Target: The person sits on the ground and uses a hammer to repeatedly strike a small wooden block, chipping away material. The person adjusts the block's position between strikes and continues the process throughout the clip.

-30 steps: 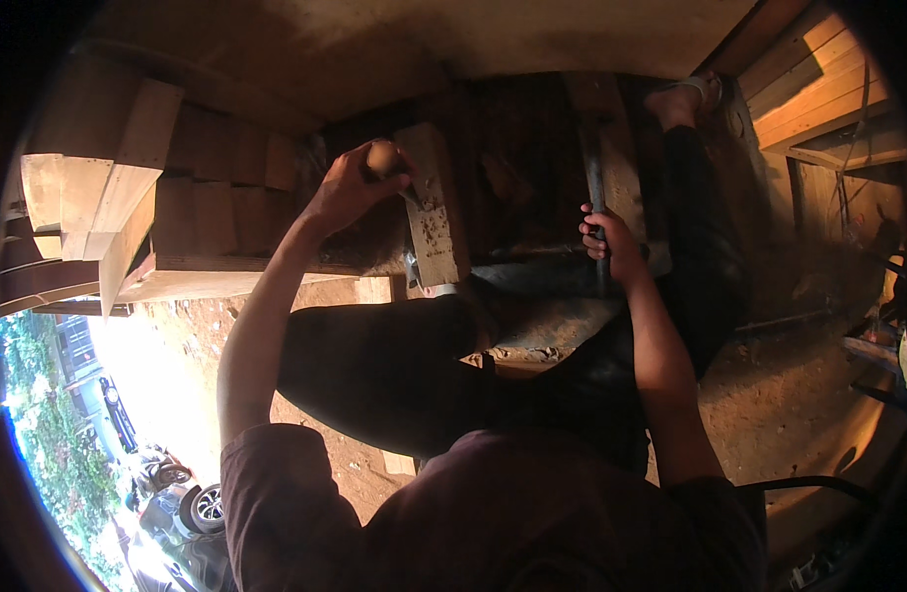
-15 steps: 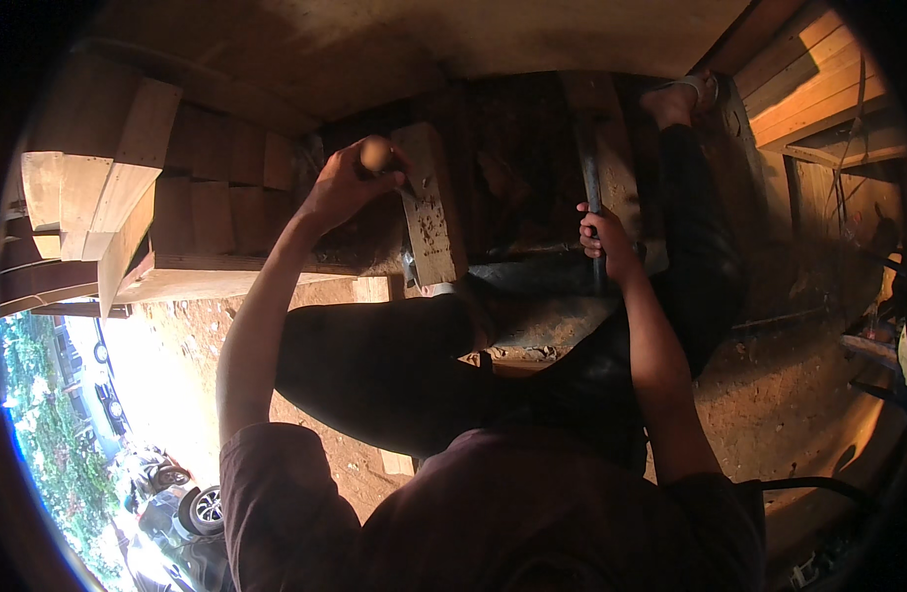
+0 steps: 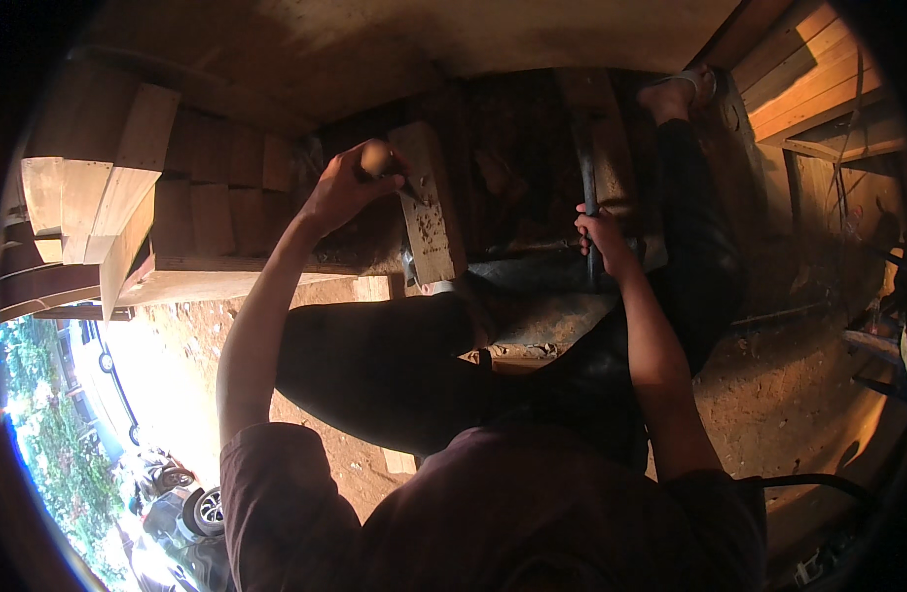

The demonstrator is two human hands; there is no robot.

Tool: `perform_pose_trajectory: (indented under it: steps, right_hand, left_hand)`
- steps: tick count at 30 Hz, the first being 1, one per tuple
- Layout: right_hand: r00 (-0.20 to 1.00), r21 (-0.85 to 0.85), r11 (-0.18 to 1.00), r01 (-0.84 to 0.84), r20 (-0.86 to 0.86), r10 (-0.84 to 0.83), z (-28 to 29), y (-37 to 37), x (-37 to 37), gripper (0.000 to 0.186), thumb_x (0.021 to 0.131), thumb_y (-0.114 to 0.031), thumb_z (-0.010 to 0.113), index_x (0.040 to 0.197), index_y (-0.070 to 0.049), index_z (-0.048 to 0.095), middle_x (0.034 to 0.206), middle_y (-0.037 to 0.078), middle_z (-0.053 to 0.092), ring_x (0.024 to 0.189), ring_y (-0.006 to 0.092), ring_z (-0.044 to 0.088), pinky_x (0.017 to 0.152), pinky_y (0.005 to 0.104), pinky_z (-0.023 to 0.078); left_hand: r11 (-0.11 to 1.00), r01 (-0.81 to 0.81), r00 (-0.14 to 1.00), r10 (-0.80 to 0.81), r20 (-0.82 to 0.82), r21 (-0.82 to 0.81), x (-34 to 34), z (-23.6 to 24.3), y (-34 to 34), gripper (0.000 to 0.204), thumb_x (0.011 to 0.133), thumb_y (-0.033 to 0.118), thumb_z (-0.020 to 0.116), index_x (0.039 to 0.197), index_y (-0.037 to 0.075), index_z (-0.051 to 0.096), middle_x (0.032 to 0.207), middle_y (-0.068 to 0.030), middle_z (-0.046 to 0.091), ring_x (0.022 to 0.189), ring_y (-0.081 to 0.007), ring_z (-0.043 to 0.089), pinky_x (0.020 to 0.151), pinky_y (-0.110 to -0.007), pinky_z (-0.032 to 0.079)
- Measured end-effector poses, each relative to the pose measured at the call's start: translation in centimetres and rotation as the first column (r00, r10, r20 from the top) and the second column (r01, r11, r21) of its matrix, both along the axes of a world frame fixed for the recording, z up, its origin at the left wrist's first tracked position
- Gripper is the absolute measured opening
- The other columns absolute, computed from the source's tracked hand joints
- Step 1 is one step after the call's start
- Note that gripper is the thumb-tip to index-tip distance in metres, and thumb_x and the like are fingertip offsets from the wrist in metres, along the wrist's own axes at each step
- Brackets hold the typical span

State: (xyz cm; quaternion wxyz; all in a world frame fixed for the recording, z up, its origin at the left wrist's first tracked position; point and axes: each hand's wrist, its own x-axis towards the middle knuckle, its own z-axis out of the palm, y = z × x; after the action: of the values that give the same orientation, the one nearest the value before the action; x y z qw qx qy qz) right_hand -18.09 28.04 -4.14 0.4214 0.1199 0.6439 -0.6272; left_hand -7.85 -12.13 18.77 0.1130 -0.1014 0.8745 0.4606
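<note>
My left hand (image 3: 347, 187) is closed around a tool with a rounded wooden handle end (image 3: 376, 155), which looks like a chisel. Its thumb points toward a thick pale wooden block (image 3: 434, 222), whose top face has several dark gouges or holes. Most of the tool's shaft is hidden by the fingers and shadow. Across the dark gap, my right hand (image 3: 603, 242) grips a long dark bar (image 3: 587, 168) near its lower end. The bar's far end fades into shadow, so its head, if any, cannot be made out.
Stacked wooden boards (image 3: 128, 187) stand at the left, and more planks (image 3: 813, 74) at the upper right. My bent legs (image 3: 374, 365) flank the work, with my foot (image 3: 670, 97) at the far right. Outside at the lower left are parked vehicles (image 3: 202, 513).
The bar in my right hand has shifted slightly left. My left hand stays beside the block. Outside, a white vehicle has moved into fuller view.
</note>
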Motion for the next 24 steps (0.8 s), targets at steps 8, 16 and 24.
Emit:
perform_pose_trajectory:
  steps: [8, 16, 24]
  right_hand:
    - [0.996, 0.01, 1.0, -0.021, -0.083, 0.022, -0.3, 0.1, 0.2, 0.044, 0.09, -0.019, 0.066, 0.13, -0.006, 0.053, 0.079, 0.001, 0.056, 0.061, 0.0142, 0.056, 0.056, 0.0333, 0.05]
    - [0.995, 0.03, 0.999, -0.027, -0.092, 0.03, -1.2, 0.7, 0.2, 0.05, 0.091, -0.018, 0.067, 0.137, -0.005, 0.052, 0.086, 0.002, 0.054, 0.064, 0.0127, 0.054, 0.057, 0.0313, 0.048]
    - [0.672, 0.756, 0.614, 0.225, -0.577, 0.465, -4.9, 1.1, -0.2, 0.059, 0.089, -0.026, 0.075, 0.138, -0.002, 0.055, 0.12, 0.028, 0.07, 0.11, 0.0476, 0.069, 0.093, 0.0528, 0.055]
  left_hand:
    - [1.0, 0.006, 1.0, -0.007, -0.02, -0.014, 0.2, 0.4, -0.2, 0.026, 0.094, 0.014, 0.079, 0.117, 0.006, 0.07, 0.109, -0.0046, 0.074, 0.105, -0.0124, 0.068, 0.098, -0.033, 0.053]
    - [0.998, -0.001, 1.0, 0.001, -0.002, -0.066, 0.4, -0.2, -0.5, 0.029, 0.094, 0.014, 0.079, 0.12, 0.005, 0.07, 0.111, -0.0058, 0.075, 0.105, -0.013, 0.068, 0.099, -0.033, 0.053]
    - [0.991, -0.003, 0.997, 0.014, -0.081, 0.136, 0.9, -2.2, -0.2, 0.023, 0.094, 0.019, 0.081, 0.108, 0.006, 0.067, 0.096, -0.0003, 0.071, 0.095, -0.0089, 0.066, 0.09, -0.031, 0.054]
